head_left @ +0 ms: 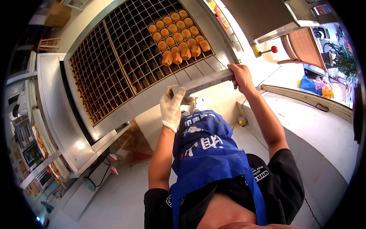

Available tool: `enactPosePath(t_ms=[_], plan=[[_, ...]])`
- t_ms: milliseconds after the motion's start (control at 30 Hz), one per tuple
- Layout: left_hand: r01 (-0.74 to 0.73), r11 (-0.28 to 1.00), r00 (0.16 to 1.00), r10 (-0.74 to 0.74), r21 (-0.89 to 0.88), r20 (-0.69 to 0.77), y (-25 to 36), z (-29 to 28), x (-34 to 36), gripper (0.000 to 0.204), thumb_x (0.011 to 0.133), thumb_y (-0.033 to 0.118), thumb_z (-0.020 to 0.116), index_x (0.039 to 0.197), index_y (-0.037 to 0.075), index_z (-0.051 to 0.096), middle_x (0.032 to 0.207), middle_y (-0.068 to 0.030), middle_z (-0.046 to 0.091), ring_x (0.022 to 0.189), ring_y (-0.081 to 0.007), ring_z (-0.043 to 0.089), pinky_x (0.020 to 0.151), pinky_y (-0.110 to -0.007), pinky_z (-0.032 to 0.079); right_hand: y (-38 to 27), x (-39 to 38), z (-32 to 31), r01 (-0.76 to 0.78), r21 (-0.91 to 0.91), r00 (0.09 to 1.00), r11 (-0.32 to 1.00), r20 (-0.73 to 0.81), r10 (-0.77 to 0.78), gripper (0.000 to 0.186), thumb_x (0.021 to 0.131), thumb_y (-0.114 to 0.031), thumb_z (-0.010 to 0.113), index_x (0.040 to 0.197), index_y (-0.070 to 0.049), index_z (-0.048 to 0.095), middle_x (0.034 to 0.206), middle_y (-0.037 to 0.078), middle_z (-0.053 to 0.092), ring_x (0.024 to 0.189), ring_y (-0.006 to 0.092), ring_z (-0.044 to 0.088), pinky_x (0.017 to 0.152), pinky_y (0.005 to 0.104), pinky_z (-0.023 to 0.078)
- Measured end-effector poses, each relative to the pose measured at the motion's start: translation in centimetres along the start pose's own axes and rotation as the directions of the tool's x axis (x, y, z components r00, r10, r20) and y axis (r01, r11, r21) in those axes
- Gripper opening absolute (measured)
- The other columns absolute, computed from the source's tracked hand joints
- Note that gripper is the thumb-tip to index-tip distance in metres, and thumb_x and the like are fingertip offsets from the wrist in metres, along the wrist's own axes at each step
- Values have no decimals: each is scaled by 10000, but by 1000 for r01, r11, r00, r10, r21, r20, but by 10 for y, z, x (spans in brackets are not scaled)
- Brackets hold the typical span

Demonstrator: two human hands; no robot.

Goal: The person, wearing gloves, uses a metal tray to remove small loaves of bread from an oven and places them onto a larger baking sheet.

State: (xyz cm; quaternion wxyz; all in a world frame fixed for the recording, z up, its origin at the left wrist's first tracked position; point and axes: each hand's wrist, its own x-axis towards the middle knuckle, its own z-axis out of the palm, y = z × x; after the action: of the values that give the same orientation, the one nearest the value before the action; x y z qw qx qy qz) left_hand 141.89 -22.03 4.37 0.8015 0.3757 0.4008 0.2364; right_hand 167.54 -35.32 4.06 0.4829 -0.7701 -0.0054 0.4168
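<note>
My left hand (171, 107), in a white knit glove, is closed on the left end of a long flat metal bar (209, 81). The bar's right end is in the grip of my bare right hand (241, 77). Several thin rods (195, 71) run from the bar toward the cakes; their far ends are hidden. Ahead lies a large dark metal mould grid (131, 49) of square cells, split by a dividing strip. Small golden-brown cakes (177, 37) fill several rows at its right. The nearest row of cakes (177, 58) stands higher and tilted above the cells.
A steel frame (145, 103) borders the grid, with a steel housing (57, 99) at the left. At the upper right are a steel box (259, 17), a red-knobbed lever (273, 49) and a wooden chair (305, 45). A white ledge (309, 126) runs along my right.
</note>
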Motion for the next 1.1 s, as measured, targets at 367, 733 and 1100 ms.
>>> enactPosePath(t_ms=[367, 733, 1100], plan=[[203, 954, 979, -197, -221, 49, -22, -7, 20, 189, 993, 73, 681, 1154, 25, 595, 994, -126, 700, 882, -307, 754, 752, -414, 671, 40, 50, 10, 111, 158, 990, 981, 74, -124, 317, 1007, -264, 634, 888, 29, 659, 621, 25, 535, 432, 98, 453, 373, 270, 336], [158, 984, 981, -147, -78, 128, -59, -26, -28, 295, 1022, 39, 626, 1289, 47, 500, 1158, -188, 689, 980, -285, 738, 881, -415, 636, 80, 7, -10, 156, 77, 972, 985, 166, -167, 343, 1045, -332, 599, 923, -22, 681, 617, -30, 534, 453, 52, 431, 418, 231, 317], [193, 974, 975, -177, -116, 134, -31, -9, -71, 296, 1015, 19, 612, 1290, 19, 502, 1167, -218, 677, 959, -314, 744, 882, -451, 641, 56, -42, -25, 203, 27, 968, 979, 144, -205, 352, 1045, -325, 588, 897, -15, 666, 622, -10, 560, 460, 55, 462, 421, 226, 337]])
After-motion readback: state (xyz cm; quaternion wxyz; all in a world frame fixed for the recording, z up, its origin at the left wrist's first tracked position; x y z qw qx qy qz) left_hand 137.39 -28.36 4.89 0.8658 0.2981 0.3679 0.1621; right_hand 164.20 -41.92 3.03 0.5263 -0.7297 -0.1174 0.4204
